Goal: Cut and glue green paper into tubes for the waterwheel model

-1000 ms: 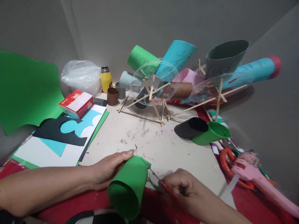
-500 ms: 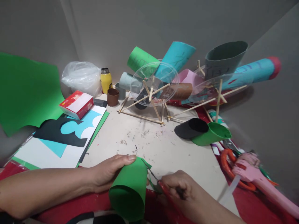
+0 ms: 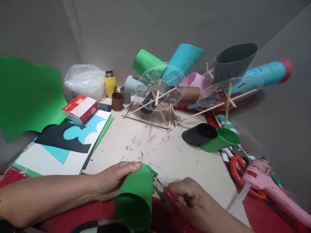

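My left hand (image 3: 119, 178) is closed around the upper left side of a green paper tube (image 3: 137, 187), its thumb on the top edge. The wide mouth of the tube faces me, tilted downward. In my right hand (image 3: 191, 197) is a pair of red-handled scissors (image 3: 171, 195), its blades at the tube's far right rim. A narrow green strip hangs partly cut from that rim, beside the blades. Part of the scissors' handles is hidden by my fingers and by blur.
A stick-and-plastic-disc wheel (image 3: 159, 94) carrying coloured tubes stands behind. Black (image 3: 191, 136) and green cut tubes lie at right, near a pink glue gun (image 3: 269, 184) and an orange-handled tool (image 3: 236, 168). Foam sheets (image 3: 51, 161), a red box (image 3: 80, 108) and a yellow bottle (image 3: 110, 84) are left.
Almost nothing differs. The green tube has shifted very slightly to the right, and both hands hold about the same position, with the scissors still at the rim.
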A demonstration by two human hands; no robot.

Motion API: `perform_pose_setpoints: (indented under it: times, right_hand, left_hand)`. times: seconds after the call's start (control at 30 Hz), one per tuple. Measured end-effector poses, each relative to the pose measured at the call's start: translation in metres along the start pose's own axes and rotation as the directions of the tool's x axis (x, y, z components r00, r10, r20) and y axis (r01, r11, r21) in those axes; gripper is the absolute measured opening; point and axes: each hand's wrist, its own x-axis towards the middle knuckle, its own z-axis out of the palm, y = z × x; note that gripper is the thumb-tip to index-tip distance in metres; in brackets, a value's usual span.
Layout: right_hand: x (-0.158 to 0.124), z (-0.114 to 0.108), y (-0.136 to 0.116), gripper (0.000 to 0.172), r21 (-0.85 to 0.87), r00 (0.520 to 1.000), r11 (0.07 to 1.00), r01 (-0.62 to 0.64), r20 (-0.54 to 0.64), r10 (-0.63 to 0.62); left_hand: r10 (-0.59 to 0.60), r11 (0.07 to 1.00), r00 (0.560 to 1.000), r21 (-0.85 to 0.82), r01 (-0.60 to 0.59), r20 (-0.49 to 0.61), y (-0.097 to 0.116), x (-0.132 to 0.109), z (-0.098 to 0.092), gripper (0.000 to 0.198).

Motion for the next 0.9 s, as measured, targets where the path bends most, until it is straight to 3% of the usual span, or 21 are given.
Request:
perform_pose_setpoints:
  times: [0.23, 0.53, 0.9]
  right_hand:
    - [0.0007, 0.0000, -0.0032, 0.028, -0.005, 1.000, 1.000, 0.013, 0.007, -0.012]
    - [0.0006, 0.0021, -0.0034, 0.036, -0.065, 0.999, 0.997, 0.041, 0.023, -0.040]
    - [-0.0021, 0.0024, 0.0020, 0.035, -0.118, 0.997, 0.990, 0.083, 0.008, -0.083]
  left_hand:
    - [0.001, 1.000, 1.000, -0.006, -0.002, -0.020, 0.0050, -0.0008, 0.0001, 0.044]
    - [-0.002, 0.989, 0.997, 0.145, 0.012, -0.071, 0.0035, -0.0026, -0.0004, 0.051]
    - [0.000, 0.985, 0.998, 0.173, 0.010, -0.060, 0.0076, -0.0031, 0.0013, 0.048]
